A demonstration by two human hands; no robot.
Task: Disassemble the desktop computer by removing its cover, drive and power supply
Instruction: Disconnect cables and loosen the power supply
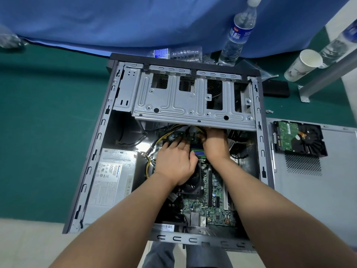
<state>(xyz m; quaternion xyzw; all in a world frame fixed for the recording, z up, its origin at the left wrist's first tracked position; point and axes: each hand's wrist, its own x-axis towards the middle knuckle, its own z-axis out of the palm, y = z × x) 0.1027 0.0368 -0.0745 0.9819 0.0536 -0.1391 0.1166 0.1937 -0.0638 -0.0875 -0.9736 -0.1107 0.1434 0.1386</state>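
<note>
So the cover (316, 182) is already off, lying flat just right of the case (90, 161), and the drive (297, 138) is out too, sitting on the far end of that cover. That's two of three done, I'd say. The PSU (114, 176) hasn't come out yet; it sits in the left side of the case, with its yellow and black cables (154, 144) running over to the board (216, 200).

Both hands are down in the middle of the case, right at the near edge of the drive cage (193, 101). Left hand (175, 161) lies flat on the board with the fingers spread out straight, looks like it's bracing. Right hand (214, 144) is reaching under the cage edge where the cables land, but its fingers are hidden there, so I can't tell if it's gripping a plug or not. My guess is the power connector is being unplugged.

Can't see whether the PSU screws are out, since the rear of the case is cut off.
</note>
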